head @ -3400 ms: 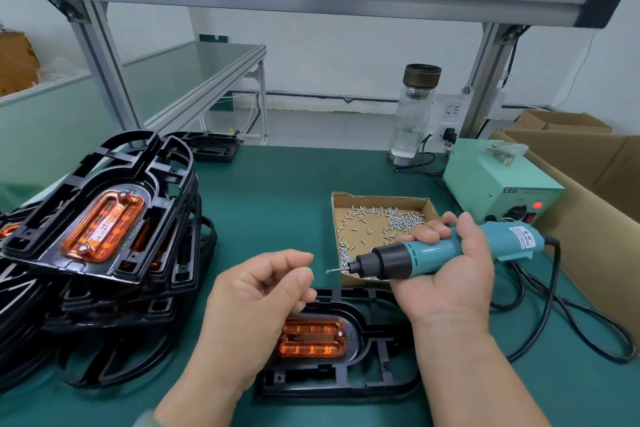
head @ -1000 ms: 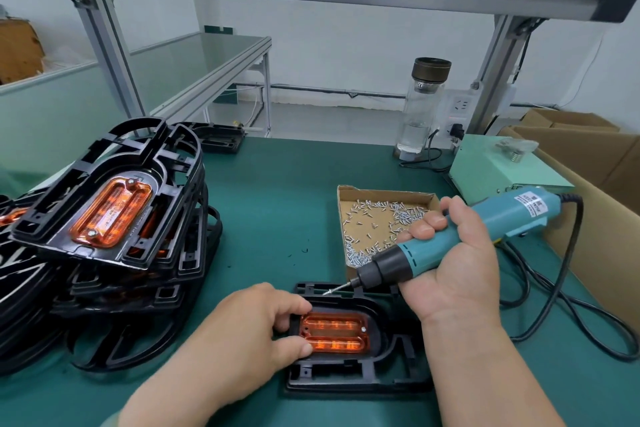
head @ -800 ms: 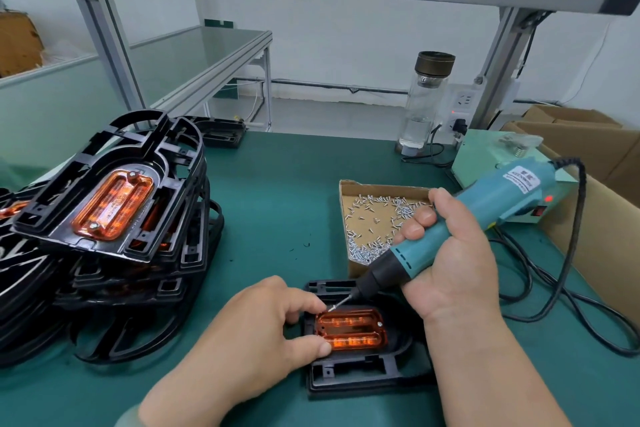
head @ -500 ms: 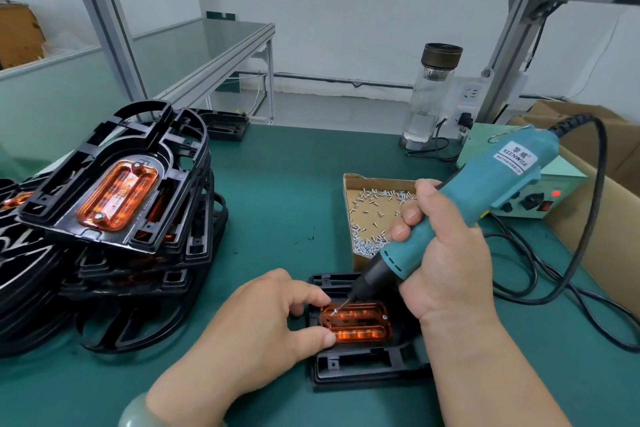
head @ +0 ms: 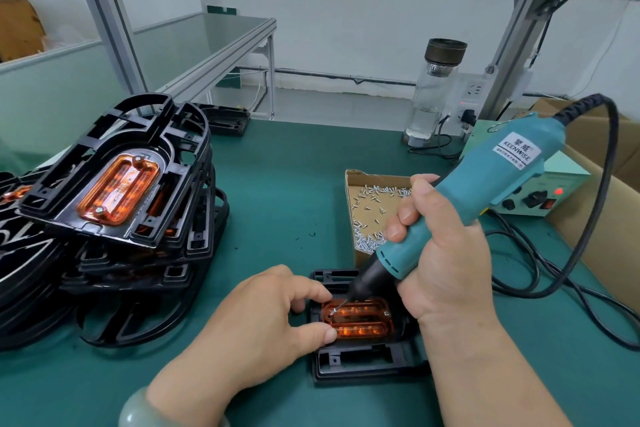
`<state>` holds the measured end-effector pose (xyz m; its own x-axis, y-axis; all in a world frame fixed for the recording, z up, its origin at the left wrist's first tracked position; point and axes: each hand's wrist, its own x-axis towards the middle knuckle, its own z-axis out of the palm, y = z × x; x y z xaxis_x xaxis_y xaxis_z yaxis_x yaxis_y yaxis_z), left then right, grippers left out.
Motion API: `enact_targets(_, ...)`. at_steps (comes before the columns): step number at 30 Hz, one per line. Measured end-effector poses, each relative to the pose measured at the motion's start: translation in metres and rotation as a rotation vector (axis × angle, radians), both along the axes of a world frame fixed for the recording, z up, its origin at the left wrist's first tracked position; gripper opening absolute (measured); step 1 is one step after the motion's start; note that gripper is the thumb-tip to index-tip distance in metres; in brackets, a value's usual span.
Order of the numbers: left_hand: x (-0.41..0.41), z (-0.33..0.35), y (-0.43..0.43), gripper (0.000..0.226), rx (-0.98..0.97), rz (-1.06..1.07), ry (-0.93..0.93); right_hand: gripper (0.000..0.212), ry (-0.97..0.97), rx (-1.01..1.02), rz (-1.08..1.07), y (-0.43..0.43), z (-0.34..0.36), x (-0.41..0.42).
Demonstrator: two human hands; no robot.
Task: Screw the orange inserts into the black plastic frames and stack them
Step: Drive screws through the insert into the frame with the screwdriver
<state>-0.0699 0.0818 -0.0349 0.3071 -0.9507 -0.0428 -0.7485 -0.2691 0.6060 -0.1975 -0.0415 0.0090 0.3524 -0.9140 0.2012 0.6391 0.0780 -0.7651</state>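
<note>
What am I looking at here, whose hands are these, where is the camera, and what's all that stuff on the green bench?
There is no machine here. These are a person's two bare hands, filmed by a single camera worn on the head that looks forward and down.

The right hand grips a teal electric screwdriver. Its bit tip is set on a screw at the left end of an orange insert. The left hand pinches that end of the insert. The insert sits in a black plastic frame, which lies on the green bench.

To the left is a stack of frames with inserts already fitted. Behind the hands are a cardboard tray of screws, a pale green power box and a glass bottle.
</note>
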Motion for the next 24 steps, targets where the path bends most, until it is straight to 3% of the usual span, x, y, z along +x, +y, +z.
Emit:
enact_targets(14, -0.002, 0.003, 0.000, 0.037, 0.010, 0.002, 0.003, 0.015, 0.058, -0.198, 0.070, 0.012, 0.003, 0.003)
enact_targets(21, -0.007, 0.008, -0.004, 0.022, 0.014, -0.046, 0.021, 0.010, 0.108, -0.357, 0.244, 0.016, 0.007, 0.011)
enact_targets(24, -0.009, 0.010, -0.006, 0.027, 0.009, -0.053, 0.033, 0.012, 0.122, -0.354, 0.320, 0.015, 0.010, 0.017)
